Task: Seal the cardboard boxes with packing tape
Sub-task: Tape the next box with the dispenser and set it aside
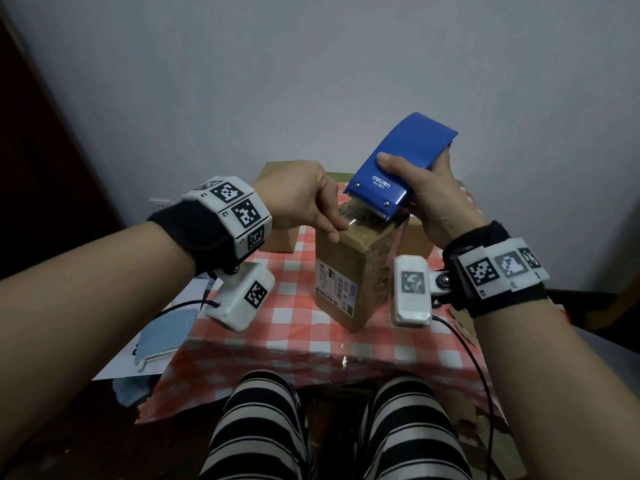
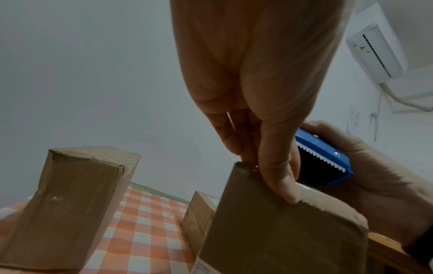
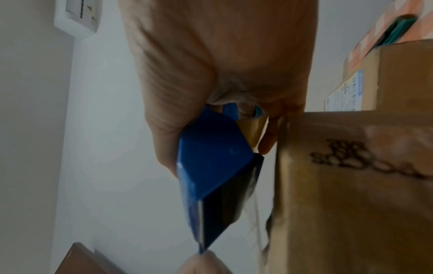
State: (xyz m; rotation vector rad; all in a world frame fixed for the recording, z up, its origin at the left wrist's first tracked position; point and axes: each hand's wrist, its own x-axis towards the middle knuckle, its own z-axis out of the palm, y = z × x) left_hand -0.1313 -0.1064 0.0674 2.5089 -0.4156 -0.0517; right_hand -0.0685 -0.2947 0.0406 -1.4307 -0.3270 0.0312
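Note:
A tall cardboard box (image 1: pixel 349 278) with a shipping label stands upright on the checked tablecloth (image 1: pixel 294 327). My left hand (image 1: pixel 334 220) rests on its top, the thumb pressing the near top edge and straight fingers touching the top (image 2: pixel 246 159). My right hand (image 1: pixel 415 181) grips a blue tape dispenser (image 1: pixel 398 157), tilted with its toothed edge down against the box's top. In the left wrist view the dispenser's teeth (image 2: pixel 328 157) sit just behind my thumb. In the right wrist view the dispenser (image 3: pixel 211 163) lies close beside the box (image 3: pixel 351 194). The tape strip itself is hard to make out.
A second cardboard box (image 1: pixel 280 239) stands at the back left, also seen as the tall box (image 2: pixel 70 204). A third box (image 1: pixel 417 239) is at the back right. Papers and a blue notebook (image 1: pixel 166 334) lie left of the table. A cable (image 1: pixel 467 351) hangs at the right edge.

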